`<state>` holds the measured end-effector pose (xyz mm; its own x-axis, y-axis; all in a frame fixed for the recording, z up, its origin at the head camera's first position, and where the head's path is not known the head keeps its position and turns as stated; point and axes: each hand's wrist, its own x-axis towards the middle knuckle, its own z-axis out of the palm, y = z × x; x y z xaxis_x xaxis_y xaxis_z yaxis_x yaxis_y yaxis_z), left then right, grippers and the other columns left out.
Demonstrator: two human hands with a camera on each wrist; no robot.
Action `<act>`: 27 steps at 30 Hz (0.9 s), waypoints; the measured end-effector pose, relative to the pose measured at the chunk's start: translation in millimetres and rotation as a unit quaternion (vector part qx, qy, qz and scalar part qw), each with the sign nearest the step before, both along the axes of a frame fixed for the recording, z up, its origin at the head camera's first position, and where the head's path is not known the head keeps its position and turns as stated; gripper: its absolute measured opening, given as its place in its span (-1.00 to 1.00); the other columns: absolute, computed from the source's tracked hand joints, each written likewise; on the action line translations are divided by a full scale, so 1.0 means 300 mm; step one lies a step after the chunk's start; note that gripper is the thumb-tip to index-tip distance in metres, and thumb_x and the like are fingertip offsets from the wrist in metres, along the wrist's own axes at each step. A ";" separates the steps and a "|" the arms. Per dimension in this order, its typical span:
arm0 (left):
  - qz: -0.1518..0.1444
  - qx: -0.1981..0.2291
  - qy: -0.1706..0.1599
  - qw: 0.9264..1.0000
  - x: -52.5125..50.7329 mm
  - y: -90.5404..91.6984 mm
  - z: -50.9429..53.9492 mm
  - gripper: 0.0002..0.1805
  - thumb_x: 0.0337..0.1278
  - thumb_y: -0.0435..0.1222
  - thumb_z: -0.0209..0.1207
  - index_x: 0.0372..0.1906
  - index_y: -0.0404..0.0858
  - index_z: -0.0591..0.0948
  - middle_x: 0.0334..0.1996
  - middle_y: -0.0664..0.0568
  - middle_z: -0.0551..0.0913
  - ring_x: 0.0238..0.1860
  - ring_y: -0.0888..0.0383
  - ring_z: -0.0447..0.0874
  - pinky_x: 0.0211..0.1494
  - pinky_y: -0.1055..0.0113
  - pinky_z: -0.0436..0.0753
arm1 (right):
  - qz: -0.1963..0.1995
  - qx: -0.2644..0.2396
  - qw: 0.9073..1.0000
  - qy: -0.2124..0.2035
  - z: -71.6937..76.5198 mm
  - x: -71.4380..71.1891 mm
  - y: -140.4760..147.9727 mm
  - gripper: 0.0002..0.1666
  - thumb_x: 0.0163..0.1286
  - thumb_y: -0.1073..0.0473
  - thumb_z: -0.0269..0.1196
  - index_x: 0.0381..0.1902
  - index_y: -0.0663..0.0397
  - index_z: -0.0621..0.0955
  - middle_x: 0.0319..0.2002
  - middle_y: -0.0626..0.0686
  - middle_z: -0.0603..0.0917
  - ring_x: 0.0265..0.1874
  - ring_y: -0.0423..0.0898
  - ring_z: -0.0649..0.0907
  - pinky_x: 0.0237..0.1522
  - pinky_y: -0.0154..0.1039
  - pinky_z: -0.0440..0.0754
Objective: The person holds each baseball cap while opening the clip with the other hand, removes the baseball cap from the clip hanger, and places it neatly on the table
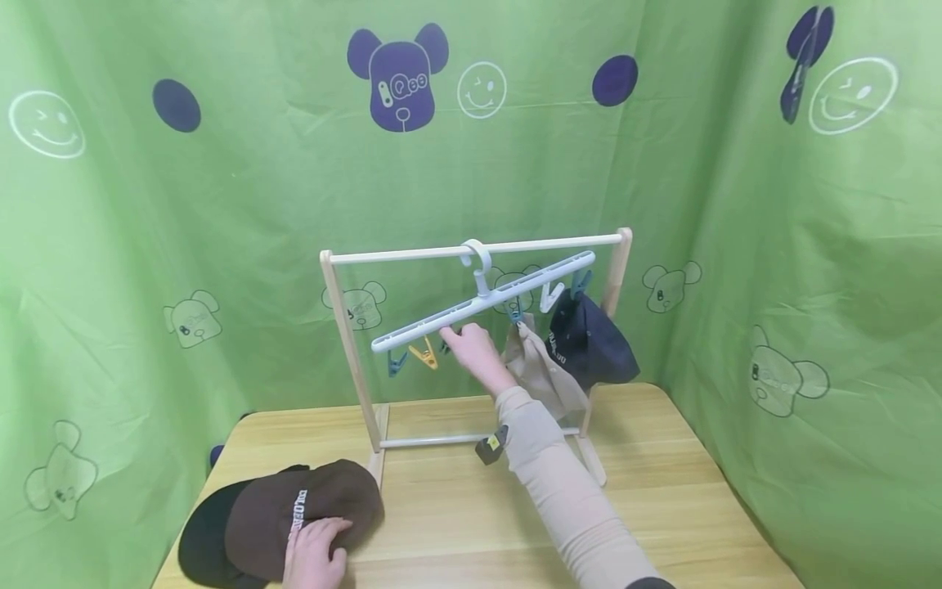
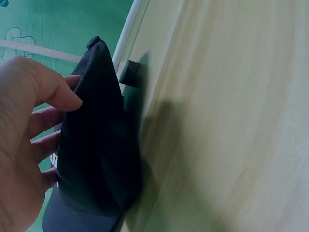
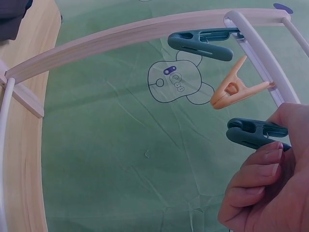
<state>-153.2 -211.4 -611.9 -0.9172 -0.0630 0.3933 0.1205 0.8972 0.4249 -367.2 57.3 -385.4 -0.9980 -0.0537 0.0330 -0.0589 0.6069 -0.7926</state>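
Observation:
At the table's front left, my left hand (image 1: 316,556) holds a brown cap (image 1: 257,523) with a black brim and white lettering. In the left wrist view the thumb lies on one side of the cap (image 2: 96,140) and the fingers on the other. My right hand (image 1: 474,352) is raised to a pale hanger (image 1: 441,317), left of its hook. There it pinches a dark teal clothespin (image 3: 253,133), its far end mostly hidden by the fingers. An orange clothespin (image 3: 236,89) and another teal clothespin (image 3: 200,44) hang beside it.
The hanger tilts, left end low, on a wooden rack (image 1: 412,255). A beige cap (image 1: 540,368) and a navy cap (image 1: 589,339) hang from its right half, near a white clothespin (image 1: 550,296). Green printed curtains (image 1: 257,204) surround the wooden table (image 1: 456,507).

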 end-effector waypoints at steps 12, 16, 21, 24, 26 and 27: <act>0.007 0.008 0.003 1.000 -0.002 0.011 0.058 -0.73 -0.04 -0.39 0.23 -0.20 -0.04 0.71 -0.09 0.09 0.74 0.02 -0.02 0.65 0.21 -0.15 0.40 | -0.002 -0.004 1.000 0.013 -0.001 0.004 0.003 -0.44 0.35 -0.26 0.04 -0.36 0.16 0.55 -0.55 0.03 0.42 -0.60 -0.10 0.39 -0.56 -0.27 0.40; 0.006 0.011 0.001 1.000 -0.002 0.013 0.077 -0.74 0.00 -0.39 0.22 -0.18 -0.06 0.72 -0.09 0.06 0.75 0.01 -0.02 0.67 0.16 -0.10 0.47 | -0.001 -0.004 1.000 0.008 -0.001 0.004 0.004 -0.44 0.36 -0.26 0.04 -0.35 0.16 0.55 -0.55 0.03 0.42 -0.62 -0.11 0.38 -0.59 -0.28 0.40; 0.003 0.018 -0.009 1.000 -0.008 0.019 0.097 -0.74 0.06 -0.38 0.20 -0.15 -0.08 0.72 -0.09 0.06 0.75 -0.05 -0.01 0.71 0.04 -0.05 0.61 | -0.002 0.000 1.000 0.001 -0.001 0.005 0.004 -0.46 0.36 -0.26 0.04 -0.40 0.12 0.52 -0.58 0.01 0.41 -0.66 -0.14 0.35 -0.63 -0.30 0.38; 0.001 0.027 -0.020 0.999 -0.016 0.024 0.108 -0.74 0.09 -0.37 0.19 -0.11 -0.08 0.72 -0.07 0.05 0.75 -0.05 -0.01 0.71 0.01 -0.02 0.65 | -0.005 0.005 1.000 0.001 0.000 0.005 0.004 -0.45 0.36 -0.27 0.04 -0.37 0.13 0.54 -0.57 0.02 0.43 -0.64 -0.12 0.37 -0.61 -0.28 0.39; 0.001 0.032 -0.021 0.999 -0.020 0.029 0.116 -0.73 0.09 -0.37 0.19 -0.11 -0.08 0.72 -0.07 0.06 0.75 -0.05 0.00 0.71 0.01 0.00 0.65 | -0.008 0.010 1.000 0.003 0.000 0.006 0.002 -0.42 0.35 -0.29 0.04 -0.33 0.14 0.56 -0.55 0.03 0.45 -0.62 -0.11 0.39 -0.59 -0.27 0.41; 0.000 0.034 -0.018 0.999 -0.023 0.032 0.120 -0.73 0.09 -0.37 0.20 -0.11 -0.09 0.72 -0.07 0.06 0.75 -0.06 0.01 0.71 0.01 0.01 0.65 | -0.009 0.014 1.000 0.004 0.001 0.006 0.001 -0.42 0.35 -0.30 0.04 -0.31 0.14 0.56 -0.53 0.03 0.47 -0.61 -0.11 0.41 -0.58 -0.27 0.41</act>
<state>-160.1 -201.9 -576.1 -0.9307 -0.0890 0.3548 0.1039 0.8657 0.4897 -365.5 57.6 -385.3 -0.9985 -0.0373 0.0407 -0.0551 0.6295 -0.7750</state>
